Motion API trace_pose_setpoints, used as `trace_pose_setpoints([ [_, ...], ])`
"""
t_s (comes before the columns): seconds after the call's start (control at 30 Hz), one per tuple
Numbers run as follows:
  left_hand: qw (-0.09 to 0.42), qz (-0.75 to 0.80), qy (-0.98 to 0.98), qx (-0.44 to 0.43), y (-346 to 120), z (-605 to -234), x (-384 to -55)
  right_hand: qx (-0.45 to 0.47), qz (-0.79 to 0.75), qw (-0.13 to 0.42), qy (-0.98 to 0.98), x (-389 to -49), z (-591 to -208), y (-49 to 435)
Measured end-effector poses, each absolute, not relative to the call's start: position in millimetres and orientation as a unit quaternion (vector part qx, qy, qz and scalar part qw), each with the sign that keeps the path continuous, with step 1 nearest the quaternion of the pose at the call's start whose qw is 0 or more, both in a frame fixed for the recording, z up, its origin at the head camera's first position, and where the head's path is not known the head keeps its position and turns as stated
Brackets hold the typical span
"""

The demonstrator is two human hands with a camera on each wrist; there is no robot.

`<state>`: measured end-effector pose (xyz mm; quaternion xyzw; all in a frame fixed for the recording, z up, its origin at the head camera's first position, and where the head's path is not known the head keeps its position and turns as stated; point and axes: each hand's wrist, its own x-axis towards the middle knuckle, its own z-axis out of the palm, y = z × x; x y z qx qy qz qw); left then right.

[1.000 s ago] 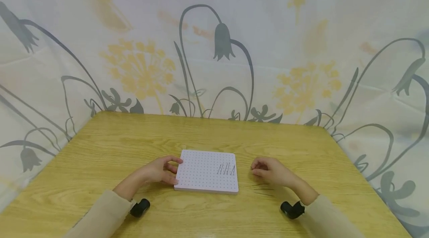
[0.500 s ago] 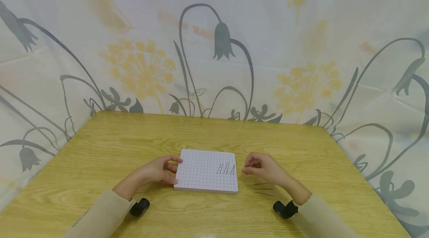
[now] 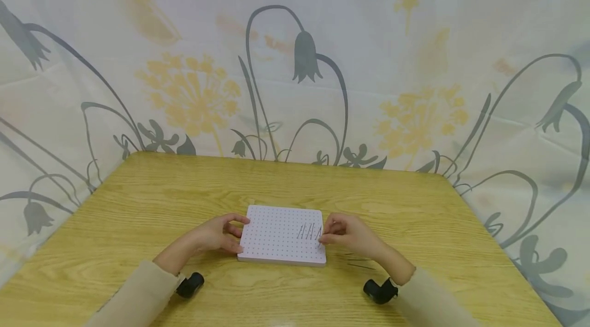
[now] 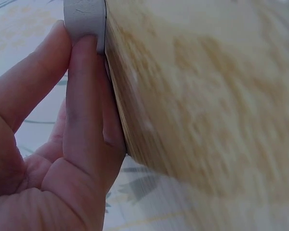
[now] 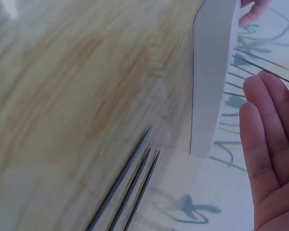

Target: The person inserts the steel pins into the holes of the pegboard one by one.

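Note:
A white pegboard (image 3: 278,240) with rows of small holes lies on the wooden table. Several thin dark needles (image 3: 310,231) stand in its right side, most of them tilted to my view. At the board's left edge, my left hand (image 3: 216,234) holds on with thumb and fingers spread along it; the left wrist view shows fingertips against the board's side (image 4: 84,21). My right hand (image 3: 350,234) is at the right edge, pinching one thin needle (image 5: 262,71) that reaches toward the board. Its other fingers (image 5: 265,134) curve loosely.
Loose needles (image 3: 361,265) lie on the table below my right hand; the right wrist view shows three pointed tips (image 5: 151,154). Black wrist cameras (image 3: 190,284) sit under both sleeves. A flower-patterned cloth (image 3: 276,112) hangs behind the table's far edge.
My right hand has moved left from beside the loose needles to the board's right edge, carrying a needle. The left hand and the board stay nearly in place.

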<state>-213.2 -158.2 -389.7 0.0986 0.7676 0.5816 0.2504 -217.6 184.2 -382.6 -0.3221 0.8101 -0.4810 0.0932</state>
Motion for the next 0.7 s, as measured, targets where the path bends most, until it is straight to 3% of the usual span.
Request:
trace_pose_setpoints([
  [0.3,0.251,0.579,0.77,0.095,-158,-389,-213,-0.336,-0.494,0.114,0.794,-215,-382,169],
  [0.7,0.25,0.577,0.772,0.089,-157,-388,-213,-0.336,-0.476,0.059,0.81,-214,-383,151],
])
